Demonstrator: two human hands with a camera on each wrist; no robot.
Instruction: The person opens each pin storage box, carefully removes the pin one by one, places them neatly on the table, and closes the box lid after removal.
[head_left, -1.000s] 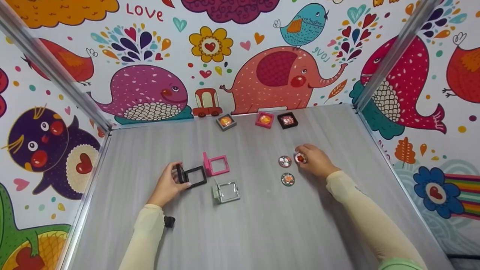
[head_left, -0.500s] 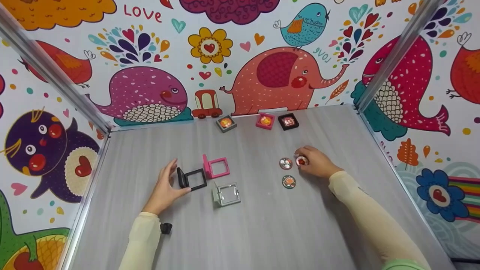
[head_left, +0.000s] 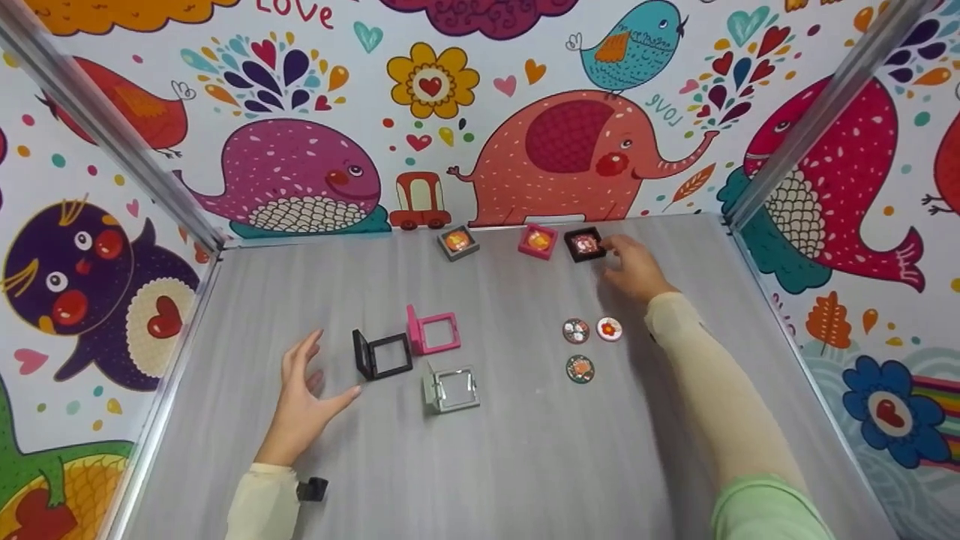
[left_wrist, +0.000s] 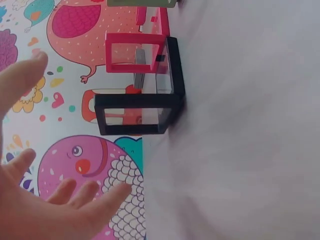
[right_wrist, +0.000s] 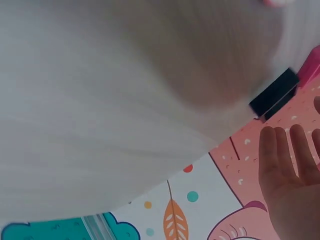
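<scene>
My left hand (head_left: 304,405) is held with fingers spread, just left of a black hinged square frame (head_left: 363,358) that stands with its lid up. In the left wrist view the fingers are apart from this black frame (left_wrist: 135,100). Beside it are a pink hinged frame (head_left: 413,331) and a grey one (head_left: 430,390), both with lids raised. At the back, my right hand (head_left: 637,271) reaches to the right edge of a black square box (head_left: 584,244) with a red-patterned round piece in it. The right wrist view shows straight fingers close to that black box (right_wrist: 274,94).
Three round patterned badges lie right of centre: a floral one (head_left: 576,330), a red-flowered one (head_left: 609,328) and an orange-centred one (head_left: 580,369). A pink box (head_left: 538,241) and a grey box (head_left: 457,242) stand along the printed back wall (head_left: 420,161).
My right hand has let go of the red-flowered badge and moved back to the black box. My left hand has drawn away from the black frame, towards me and left.
</scene>
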